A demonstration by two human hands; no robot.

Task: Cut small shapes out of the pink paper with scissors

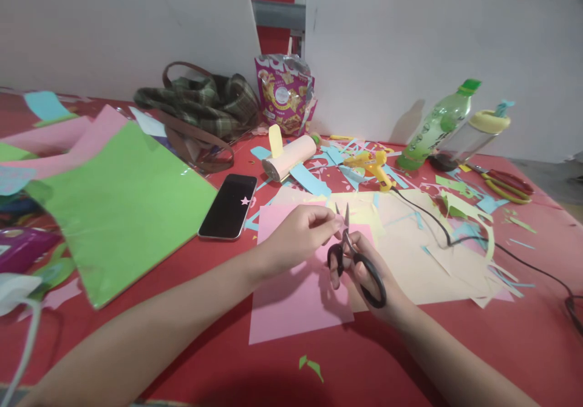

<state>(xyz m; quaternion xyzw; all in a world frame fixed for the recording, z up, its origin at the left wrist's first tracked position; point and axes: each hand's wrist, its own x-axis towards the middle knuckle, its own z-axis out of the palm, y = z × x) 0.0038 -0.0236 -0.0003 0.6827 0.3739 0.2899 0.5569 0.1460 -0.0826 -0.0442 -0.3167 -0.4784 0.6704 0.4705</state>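
My right hand (368, 279) grips small black-handled scissors (353, 258), blades pointing up and away from me. My left hand (298, 234) is closed in a pinch right at the blade tips, holding something too small to make out. Both hands hover over a pink paper sheet (291, 297) lying on the red table (410, 358). Cream paper sheets (419, 255) lie just to the right of the pink one.
A black phone (229, 206) lies left of my hands, beside a green sheet (121, 206). Behind are a paper roll (290, 157), a yellow glue gun (373, 165) with its black cord (501, 249), a green bottle (435, 124), red-handled scissors (507, 183), a plaid bag (200, 106), a snack packet (285, 93) and scattered paper scraps.
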